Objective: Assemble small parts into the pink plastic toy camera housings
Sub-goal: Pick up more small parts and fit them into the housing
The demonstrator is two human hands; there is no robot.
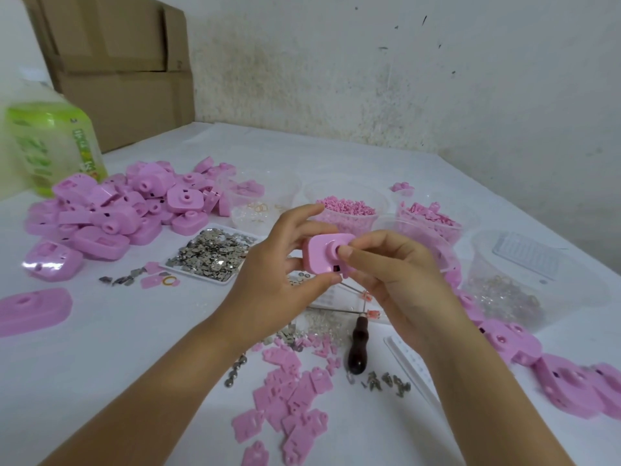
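Head view: a white-covered bench [369, 169] runs to a stained, off-white wall [403, 62], with cardboard boxes [117, 62] in the far left corner. A heap of pink housings [127, 206] lies at the left beside a tray [188, 268] of small metal parts. Above mid-bench, left hand [279, 267] and right hand [400, 280] each have a grip clamped on one pink housing [321, 255]: rounded, glossy, with a lens hole and a small dark slot.
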